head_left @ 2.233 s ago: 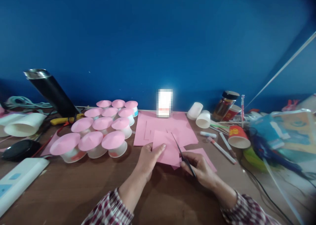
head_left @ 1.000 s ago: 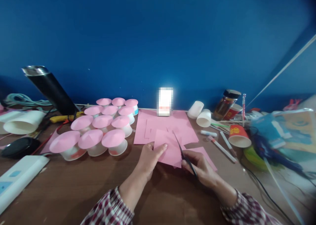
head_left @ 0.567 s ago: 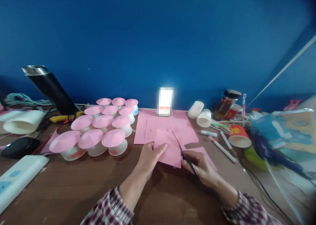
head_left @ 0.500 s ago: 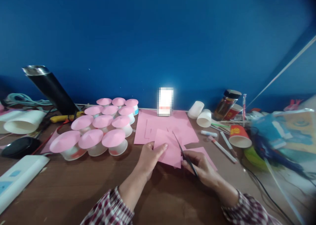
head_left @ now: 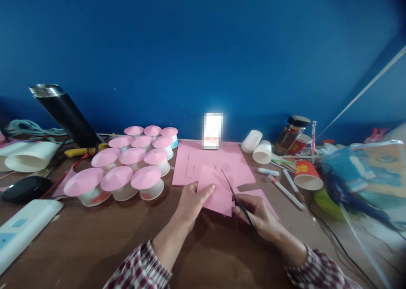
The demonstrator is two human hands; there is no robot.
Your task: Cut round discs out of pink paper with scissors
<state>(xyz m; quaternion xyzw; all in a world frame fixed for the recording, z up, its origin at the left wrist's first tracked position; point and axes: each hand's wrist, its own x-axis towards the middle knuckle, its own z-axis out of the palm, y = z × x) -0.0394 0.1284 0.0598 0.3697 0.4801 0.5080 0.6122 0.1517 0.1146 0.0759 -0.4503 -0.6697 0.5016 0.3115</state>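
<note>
A pale pink rectangular paper sheet [head_left: 220, 201] is held over the middle of the brown wooden surface [head_left: 95, 249], on the person's side of larger pink paper sheets [head_left: 181, 167] spread towards the surface's far edge. The left hand [head_left: 189, 208] is the nearer: its fingers are clamped on the sheet's left side, thumb on top. The sheet's longer sides seem to run away from the person, towards that far edge. The right hand [head_left: 261, 220] is just beside the sheet's right side, fingers wrapped round a slim dark-handled metal cutting tool [head_left: 243, 210], probably scissors. From these fingers the sheet lies leftward; the tool's long axis slants away and left across it. Whether the blade touches the paper cannot be told.
</note>
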